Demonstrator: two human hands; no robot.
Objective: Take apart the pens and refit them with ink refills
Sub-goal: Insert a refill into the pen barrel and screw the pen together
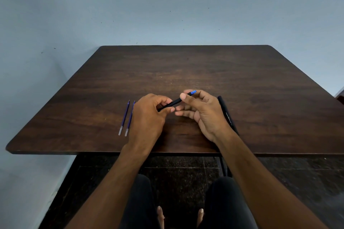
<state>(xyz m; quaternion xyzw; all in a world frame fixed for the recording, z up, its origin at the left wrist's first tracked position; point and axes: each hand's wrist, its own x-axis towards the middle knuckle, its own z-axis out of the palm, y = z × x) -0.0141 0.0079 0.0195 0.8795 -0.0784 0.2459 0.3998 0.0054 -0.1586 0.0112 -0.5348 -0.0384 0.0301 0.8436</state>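
While the left hand (149,112) grips the black pen (172,103) by its lower barrel, the right hand (201,109) pinches its blue-tipped end, seemingly to twist it apart; two refills (126,118) wait just left of that grip; another pen (227,113) lies right.

One view only, head-worn, wide-angle. Looks forward and steeply down from above a seated person's lap. The dark wooden table (186,72) fills the middle band, near edge running across the lower half, far edge meeting a pale blue wall (167,5) that takes up the top third. Both forearms enter from the bottom corners and converge at centre, so the left hand (149,113) and right hand (204,111) sit close to the lens, mid-frame. Below the table edge: knees, bare toes, dark speckled floor (176,169). Straight lines bow toward the frame edges. No second view to overlap with.
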